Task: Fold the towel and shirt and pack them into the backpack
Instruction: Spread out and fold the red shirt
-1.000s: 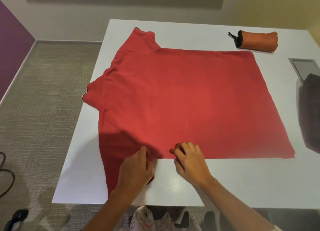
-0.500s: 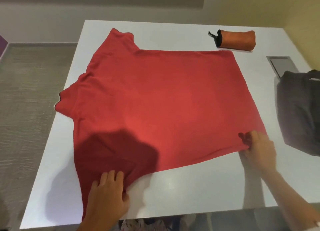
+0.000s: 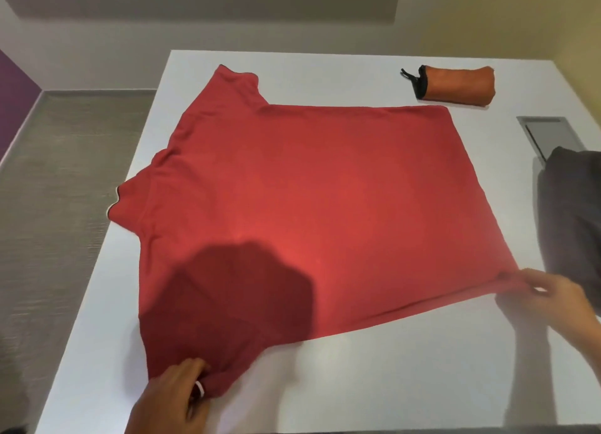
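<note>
Red cloth covers most of the white table (image 3: 390, 385): the shirt (image 3: 309, 189) lies spread flat, collar toward the left edge of the frame and hem toward the right. At lower left, the left hand (image 3: 172, 401) has its fingers curled into the bunched fabric by the near sleeve. In the upper right lies an orange roll with a black end, most likely the towel (image 3: 455, 84), well apart from the shirt. At lower right, the right hand (image 3: 549, 297), somewhat blurred, pinches the near hem corner, and the edge between the two hands looks taut. The dark backpack (image 3: 572, 222) sits at the right edge, just beyond that hand.

This looks like the start of the shirt's first fold. Next, both hands should lift the near edge together and carry it evenly toward the far side, keeping the cloth smooth.
</note>
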Demonstrator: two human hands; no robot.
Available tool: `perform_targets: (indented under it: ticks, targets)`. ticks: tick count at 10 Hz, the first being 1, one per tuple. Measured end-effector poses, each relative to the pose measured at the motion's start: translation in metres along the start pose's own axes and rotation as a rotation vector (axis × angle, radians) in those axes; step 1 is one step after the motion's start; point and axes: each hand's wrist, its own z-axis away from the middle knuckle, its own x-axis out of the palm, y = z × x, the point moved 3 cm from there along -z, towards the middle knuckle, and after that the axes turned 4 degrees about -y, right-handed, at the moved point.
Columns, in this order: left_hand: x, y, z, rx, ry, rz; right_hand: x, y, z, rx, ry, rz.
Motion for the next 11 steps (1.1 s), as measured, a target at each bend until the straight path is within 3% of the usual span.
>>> perform_targets:
  ticks: [1,2,4,5,6,8,10,11]
  targets:
    - [-0.035,-0.014,-0.014,-0.07,-0.117,0.255,-0.021,-0.036,0.0,0.005,-0.172,-0.135]
    - [-0.105,-0.025,-0.053,-0.128,-0.066,0.557,-0.047,-0.065,-0.012,0.049,-0.222,-0.243]
    - [-0.174,-0.046,-0.15,-0.163,-0.087,0.774,-0.06,-0.097,-0.061,0.068,-0.227,-0.491]
    - [-0.189,-0.044,-0.189,-0.193,-0.152,0.751,-0.059,-0.113,-0.081,0.077,-0.243,-0.554]
    - [-0.203,-0.048,-0.248,-0.167,-0.09,0.522,-0.055,-0.127,-0.111,0.081,-0.294,-0.58]
    - [-0.184,-0.071,-0.302,-0.236,0.205,0.322,-0.046,-0.143,-0.122,0.114,-0.224,-0.629]
    - [-0.122,-0.085,-0.231,-0.467,0.437,0.265,-0.039,-0.123,-0.091,0.198,-0.127,-0.654]
    - [-0.106,-0.08,-0.197,-0.554,0.432,0.301,-0.039,-0.114,-0.079,0.207,-0.109,-0.677]
